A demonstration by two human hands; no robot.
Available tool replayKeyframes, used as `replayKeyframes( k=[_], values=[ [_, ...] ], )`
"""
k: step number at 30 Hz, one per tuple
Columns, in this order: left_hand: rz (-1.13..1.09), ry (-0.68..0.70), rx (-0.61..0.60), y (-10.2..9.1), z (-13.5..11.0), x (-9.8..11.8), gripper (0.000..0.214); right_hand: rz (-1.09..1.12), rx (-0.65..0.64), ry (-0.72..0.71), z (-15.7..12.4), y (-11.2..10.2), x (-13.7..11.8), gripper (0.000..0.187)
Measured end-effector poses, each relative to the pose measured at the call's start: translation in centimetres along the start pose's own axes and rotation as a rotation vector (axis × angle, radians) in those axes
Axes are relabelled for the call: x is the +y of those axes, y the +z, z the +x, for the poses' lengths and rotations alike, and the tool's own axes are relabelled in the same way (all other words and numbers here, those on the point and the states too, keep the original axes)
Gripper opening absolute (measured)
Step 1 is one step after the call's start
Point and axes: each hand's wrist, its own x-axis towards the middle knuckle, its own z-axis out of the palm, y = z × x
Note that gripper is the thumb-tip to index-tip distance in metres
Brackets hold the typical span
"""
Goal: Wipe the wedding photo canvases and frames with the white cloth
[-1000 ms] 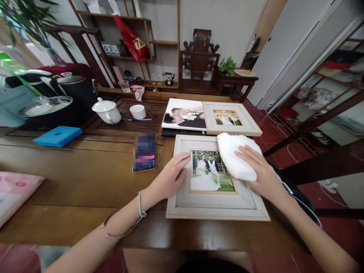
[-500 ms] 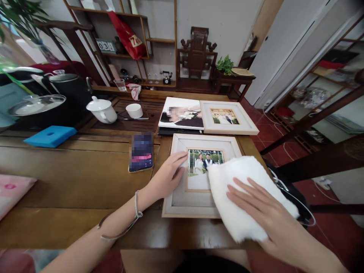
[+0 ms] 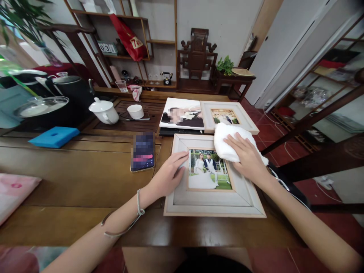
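Observation:
A picture frame (image 3: 216, 203) with a pale wide border and a wedding photo (image 3: 210, 170) lies flat near the table's front edge. On its left border rests my left hand (image 3: 169, 174), fingers stretched out and lying flat, the tips at the photo's edge. My right hand (image 3: 244, 157) presses a white cloth (image 3: 223, 142) against the frame's upper right corner, fingers spread over the folded fabric. The cloth covers that corner and a little of the photo. Left of the frame lies a phone (image 3: 142, 151), its screen blurred.
Behind are a second frame (image 3: 251, 123) and a white-edged photo panel (image 3: 182, 125). A lidded white cup (image 3: 104, 110), a small white bowl (image 3: 135, 111) and a blue block (image 3: 54, 137) stand left. A dark kettle (image 3: 71, 94) and glass-lidded pot (image 3: 42, 108) are farther left.
My right hand has slid the white cloth up and away from me, from the frame's lower right to its upper right corner, uncovering the photo. My left hand stays put.

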Motion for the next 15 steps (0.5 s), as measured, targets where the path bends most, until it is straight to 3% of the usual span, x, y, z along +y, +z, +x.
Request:
replayKeyframes(
  k=[4,11,15],
  values=[
    [-0.004,0.013,0.016,0.2,-0.1,-0.1,0.044,-0.035,-0.09,-0.056,-0.4,-0.5,-1.4,0.068],
    [0.01,-0.003,0.003,0.2,-0.1,-0.1,0.041,0.051,-0.231,-0.223,-9.4,-5.9,-6.2,0.097],
    [0.015,-0.021,-0.011,0.2,-0.1,0.0,0.041,0.143,-0.226,-0.382,-12.6,-7.8,-7.1,0.098]
  ],
)
